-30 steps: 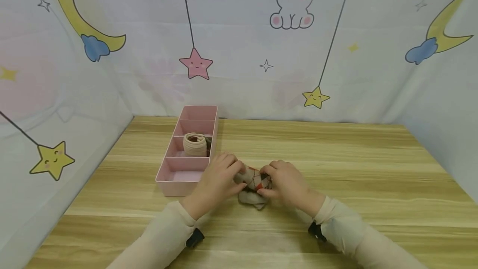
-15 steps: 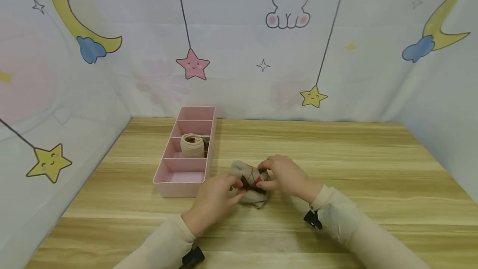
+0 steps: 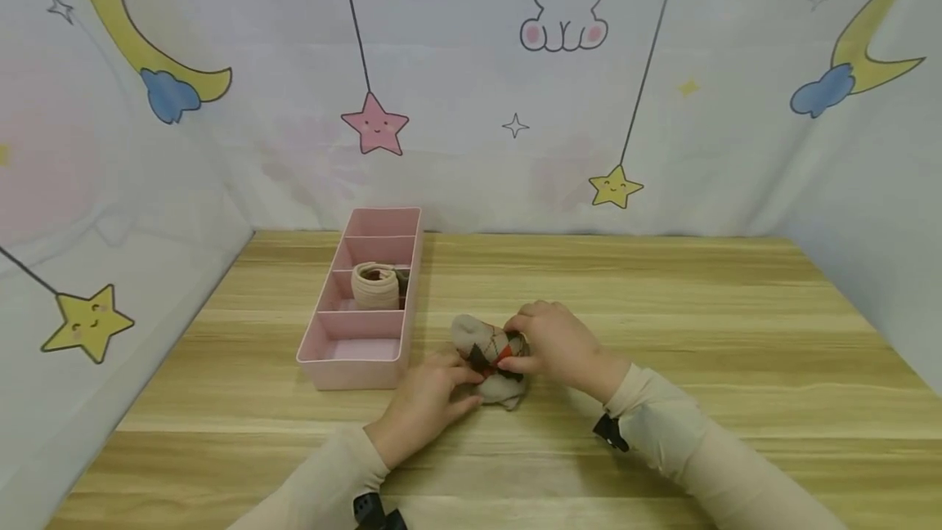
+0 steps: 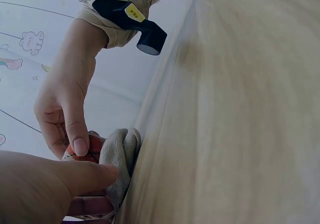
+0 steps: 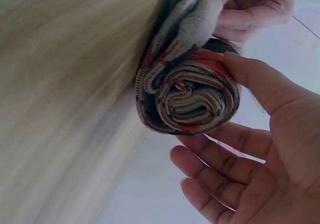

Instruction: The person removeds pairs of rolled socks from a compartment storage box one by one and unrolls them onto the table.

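Note:
A grey argyle sock [image 3: 482,346] with red and dark diamonds lies on the table, partly rolled up. In the right wrist view the spiral end of the sock roll [image 5: 192,101] faces the camera, with a loose grey flap beside it. My right hand [image 3: 562,346] holds the roll between thumb and fingers from the right. My left hand [image 3: 427,399] pinches the near left part of the sock; in the left wrist view its thumb [image 4: 95,176] lies on the grey fabric. Some left fingertips are hidden behind the sock.
Left of the hands stands a pink divided box [image 3: 353,375]. One of its compartments holds a cream rolled sock [image 3: 375,289] with something dark beside it. A printed white curtain [image 3: 471,64] hangs behind the wooden table [image 3: 625,285].
My left hand has moved from the sock's far left end down to its near left side, baring the grey end. My right hand has stayed on the roll.

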{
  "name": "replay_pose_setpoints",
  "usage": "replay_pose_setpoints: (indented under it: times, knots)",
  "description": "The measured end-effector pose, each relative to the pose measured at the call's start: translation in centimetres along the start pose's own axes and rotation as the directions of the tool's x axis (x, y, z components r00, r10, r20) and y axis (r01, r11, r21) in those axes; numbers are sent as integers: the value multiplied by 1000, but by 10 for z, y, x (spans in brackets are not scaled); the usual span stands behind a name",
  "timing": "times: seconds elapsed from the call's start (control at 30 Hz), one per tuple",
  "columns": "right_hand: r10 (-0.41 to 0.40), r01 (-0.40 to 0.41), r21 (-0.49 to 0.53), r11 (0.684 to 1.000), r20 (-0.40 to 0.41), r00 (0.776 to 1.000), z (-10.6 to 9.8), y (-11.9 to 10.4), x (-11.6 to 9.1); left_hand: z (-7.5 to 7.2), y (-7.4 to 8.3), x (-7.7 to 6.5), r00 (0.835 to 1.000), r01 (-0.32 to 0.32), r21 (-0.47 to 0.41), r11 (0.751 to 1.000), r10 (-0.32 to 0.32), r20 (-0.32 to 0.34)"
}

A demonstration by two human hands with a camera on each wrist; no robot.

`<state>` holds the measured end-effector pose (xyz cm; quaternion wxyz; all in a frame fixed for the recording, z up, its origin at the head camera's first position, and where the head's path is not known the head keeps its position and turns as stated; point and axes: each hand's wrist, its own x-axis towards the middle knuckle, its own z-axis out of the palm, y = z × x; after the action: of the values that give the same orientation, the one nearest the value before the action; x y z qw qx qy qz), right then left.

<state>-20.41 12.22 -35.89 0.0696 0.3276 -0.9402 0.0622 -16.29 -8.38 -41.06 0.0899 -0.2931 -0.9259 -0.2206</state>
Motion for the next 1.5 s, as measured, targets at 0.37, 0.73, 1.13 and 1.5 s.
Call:
replay_pose_setpoints:
  times: [0.37, 0.73, 1.13, 1.5]
  knots:
    - [-34, 23, -118, 993, -94, 995, 4, 2, 4, -3, 4, -2, 995, -77, 125, 989, 85, -61]
    - [-14, 3, -88, 996, -123, 992, 11, 9, 14, 0, 3, -5, 991, -84, 142, 986, 97, -88]
    - [-65, 61, -23, 998, -245, 967, 19, 15, 25, -2, -2, -3, 990, -115, 103, 988, 123, -70]
    - [-55, 45, -52, 998, -192, 980, 17, 18, 27, 0, -2, -3, 993, -91, 98, 991, 97, -61]
